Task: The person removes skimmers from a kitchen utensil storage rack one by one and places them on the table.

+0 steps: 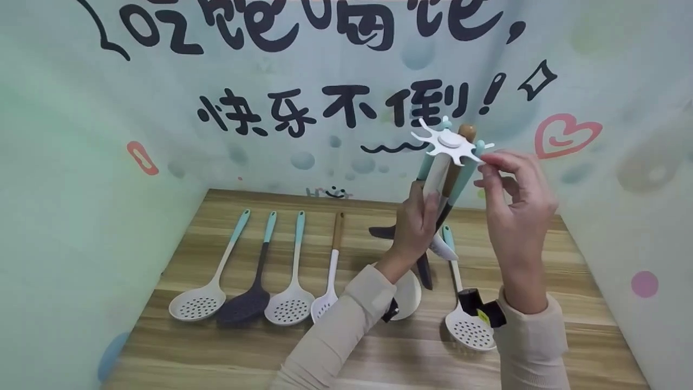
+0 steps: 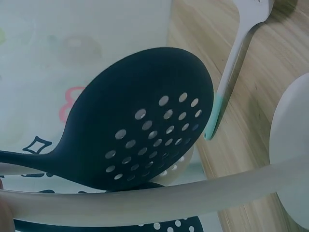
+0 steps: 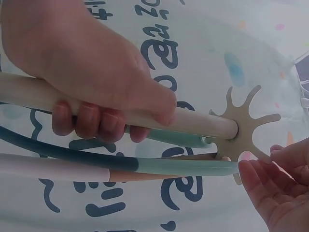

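Observation:
A white utensil rack (image 1: 449,142) with a star of curved hooks on top is held above the table. My left hand (image 1: 416,222) grips its pole (image 3: 193,121) below the hooks. With thumb and fingertips, my right hand (image 1: 520,211) pinches the tip of one hook. Several utensils hang round the pole, among them one with a brown handle (image 1: 450,181) and one with a mint-green handle (image 3: 193,166). A dark skimmer (image 2: 145,82) hangs close to the pole in the left wrist view. The round white base (image 1: 409,298) is partly hidden by my left sleeve.
Skimmers lie on the wooden table (image 1: 379,357): white ones (image 1: 197,306) and a dark one (image 1: 243,309) to the left, plus one with a brown handle (image 1: 338,230). Another white skimmer (image 1: 470,330) lies at the right. A printed cloth (image 1: 270,162) stands behind.

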Motion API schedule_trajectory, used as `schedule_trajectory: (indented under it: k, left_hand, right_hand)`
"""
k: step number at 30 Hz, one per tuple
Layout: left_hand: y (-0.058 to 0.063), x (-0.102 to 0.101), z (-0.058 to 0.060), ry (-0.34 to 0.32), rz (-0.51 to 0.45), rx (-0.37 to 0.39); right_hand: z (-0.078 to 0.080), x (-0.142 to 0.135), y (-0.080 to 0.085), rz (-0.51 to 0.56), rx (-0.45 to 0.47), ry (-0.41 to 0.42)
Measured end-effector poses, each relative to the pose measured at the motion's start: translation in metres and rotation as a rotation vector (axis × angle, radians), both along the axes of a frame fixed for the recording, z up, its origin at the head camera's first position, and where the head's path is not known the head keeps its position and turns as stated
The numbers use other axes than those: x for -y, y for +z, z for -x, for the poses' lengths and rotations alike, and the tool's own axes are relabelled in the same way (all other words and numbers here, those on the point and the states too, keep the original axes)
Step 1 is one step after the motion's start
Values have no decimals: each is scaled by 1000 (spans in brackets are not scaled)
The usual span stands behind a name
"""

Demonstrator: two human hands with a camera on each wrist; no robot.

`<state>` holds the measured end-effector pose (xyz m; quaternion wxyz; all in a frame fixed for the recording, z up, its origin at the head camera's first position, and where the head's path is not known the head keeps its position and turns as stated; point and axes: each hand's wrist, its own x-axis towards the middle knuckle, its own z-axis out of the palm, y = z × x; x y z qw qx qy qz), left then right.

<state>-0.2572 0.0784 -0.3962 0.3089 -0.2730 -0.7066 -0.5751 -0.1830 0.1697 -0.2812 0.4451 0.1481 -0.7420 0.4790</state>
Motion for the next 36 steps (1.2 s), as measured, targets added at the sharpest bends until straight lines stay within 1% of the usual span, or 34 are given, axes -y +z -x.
schedule_trajectory:
  k: [6,10,18,23,25,29,32,34,36]
  left_hand:
    - [1,-1,0,-17,18,42]
    - [2,-1,-1,-37,19,50]
    - [1,0,-1,10,14,5]
    - [-1,0,1,3,8,-43]
    - [-2,0,1,13,17,-55]
    - [-2,1,2,20,36,-52]
    - [-2,1,2,15,48,-34]
    - [-1,1,1,11,53,-25]
    - [-1,0,1,16,57,-23]
  right_hand:
    - [-2,5,0,-33,-26,0]
    - [-6,10,-1,-45,-40,7]
    - [-11,21,-2,-78,-71,43]
    - [-14,24,-3,-105,-80,64]
    - [-16,24,-3,-105,-81,86]
    - [-20,22,-4,-83,-65,137]
    - [-23,18,-7,-41,-47,165]
    - [-23,15,-11,28,-46,186]
    - [-22,12,-17,111,-45,186]
